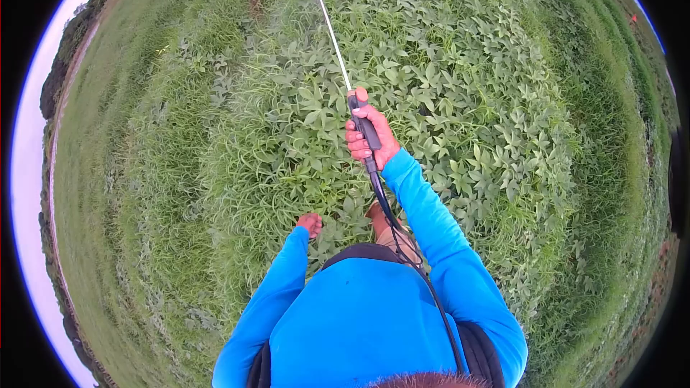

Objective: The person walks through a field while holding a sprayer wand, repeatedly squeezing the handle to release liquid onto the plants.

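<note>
My right hand (pixel 375 133) is wrapped round the black handle of a spray wand (pixel 335 39), whose thin metal tube points up and slightly left over the plants. A black hose (pixel 388 212) runs from the handle's lower end down along my right side. Low on the left, my left hand (pixel 310 225) hangs beside my body above the grass, its fingers curled in; whether anything is inside them is hidden. Both arms wear blue sleeves.
Broad-leaved green plants (pixel 467 93) cover the ground ahead and to the right, with tall grass (pixel 244 165) mixed in on the left. One bare leg (pixel 379 221) shows below my right arm. A pale track (pixel 57 144) and dark trees line the far left edge.
</note>
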`<state>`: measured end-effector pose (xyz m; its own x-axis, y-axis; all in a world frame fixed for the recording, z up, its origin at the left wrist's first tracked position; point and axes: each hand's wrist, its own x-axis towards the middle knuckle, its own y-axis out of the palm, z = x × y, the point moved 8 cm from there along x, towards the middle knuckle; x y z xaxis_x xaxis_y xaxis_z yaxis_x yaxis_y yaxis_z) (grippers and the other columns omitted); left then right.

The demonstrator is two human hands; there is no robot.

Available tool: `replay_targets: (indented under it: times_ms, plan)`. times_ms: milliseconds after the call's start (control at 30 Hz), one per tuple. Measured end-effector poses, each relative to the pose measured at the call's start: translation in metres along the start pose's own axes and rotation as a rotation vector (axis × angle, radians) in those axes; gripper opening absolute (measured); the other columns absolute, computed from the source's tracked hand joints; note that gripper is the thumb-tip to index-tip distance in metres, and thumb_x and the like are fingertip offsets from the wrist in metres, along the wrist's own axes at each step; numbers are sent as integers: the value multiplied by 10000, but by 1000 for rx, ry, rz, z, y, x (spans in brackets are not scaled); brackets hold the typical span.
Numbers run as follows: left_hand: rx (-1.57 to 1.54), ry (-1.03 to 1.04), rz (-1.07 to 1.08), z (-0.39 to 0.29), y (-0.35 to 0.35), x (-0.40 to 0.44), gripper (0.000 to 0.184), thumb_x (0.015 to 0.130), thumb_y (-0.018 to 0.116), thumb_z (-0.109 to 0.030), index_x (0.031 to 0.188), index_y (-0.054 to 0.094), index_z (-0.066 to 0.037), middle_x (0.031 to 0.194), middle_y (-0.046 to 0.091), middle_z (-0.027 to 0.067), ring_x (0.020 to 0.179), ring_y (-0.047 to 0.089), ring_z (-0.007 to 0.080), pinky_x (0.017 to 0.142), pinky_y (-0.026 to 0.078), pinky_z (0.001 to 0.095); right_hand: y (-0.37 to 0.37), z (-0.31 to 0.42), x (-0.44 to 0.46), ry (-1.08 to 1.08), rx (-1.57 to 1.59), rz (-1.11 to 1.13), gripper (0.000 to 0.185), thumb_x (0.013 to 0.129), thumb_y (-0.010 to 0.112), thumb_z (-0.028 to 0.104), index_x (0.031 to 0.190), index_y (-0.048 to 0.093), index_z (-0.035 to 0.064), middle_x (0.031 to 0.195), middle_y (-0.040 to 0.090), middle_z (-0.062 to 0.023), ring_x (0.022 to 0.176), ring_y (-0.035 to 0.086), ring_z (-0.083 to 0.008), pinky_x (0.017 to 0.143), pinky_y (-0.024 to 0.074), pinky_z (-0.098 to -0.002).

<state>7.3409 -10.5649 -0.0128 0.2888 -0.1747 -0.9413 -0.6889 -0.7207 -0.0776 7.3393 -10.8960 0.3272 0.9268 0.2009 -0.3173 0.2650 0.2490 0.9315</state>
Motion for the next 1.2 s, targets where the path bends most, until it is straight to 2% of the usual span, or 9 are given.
replay_targets:
  times_ms: [100,233,300,567,800,967,1033,1100,1200]
  plan:
    - [4,73,75,-24,16,26,273,918,489,-375,937,583,-120,722,576,-24,555,520,106,485,416,284,-20,10,-26,-111,-7,-101,323,790,623,391,736,461,117,556,382,39,385,341,-64,328,315,-216]
    - [19,203,150,-37,52,11,266,926,473,-373,926,584,-131,725,574,-20,569,527,113,504,420,285,-46,8,-67,-190,76,-173,317,806,607,387,734,465,113,550,378,38,385,341,-65,326,316,-217]
    - [173,42,54,-20,62,20,284,921,469,-395,928,580,-134,737,579,-7,576,535,126,516,428,307,-55,6,-85,-241,83,-207,309,810,604,378,740,466,110,552,381,35,384,348,-65,323,318,-218]
    - [175,-154,163,66,57,34,289,899,477,-399,926,561,-124,751,579,21,581,546,165,515,439,369,-85,25,-127,-486,86,-417,319,786,642,387,743,449,135,565,387,34,400,350,-66,335,313,-215]
    - [116,-240,107,43,18,49,229,882,482,-339,894,562,-125,774,597,40,549,544,173,500,451,368,-113,96,-126,-811,50,-608,343,785,652,392,776,411,147,572,396,23,423,367,-77,354,291,-230]
    - [119,-209,48,-42,20,46,235,885,474,-353,901,568,-138,748,599,17,549,557,173,491,459,380,-124,135,-93,-771,107,-615,343,775,651,391,766,407,149,572,393,20,412,362,-84,352,286,-238]
    - [117,-122,35,-87,26,44,246,892,469,-360,910,563,-134,740,594,15,536,550,166,474,450,363,-121,143,-72,-632,148,-507,343,775,642,393,753,405,147,566,386,24,398,345,-81,348,277,-239]
    - [133,-108,45,-128,38,39,246,902,459,-354,930,564,-133,755,590,16,559,550,155,481,444,335,-115,156,-62,-582,155,-487,336,774,635,398,736,419,145,558,379,28,391,333,-75,340,278,-233]
    - [126,-56,17,-170,46,34,269,913,447,-371,940,566,-132,770,588,10,581,548,143,496,445,310,-97,159,-32,-315,190,-221,315,791,608,393,731,464,120,555,384,28,384,336,-74,328,296,-221]
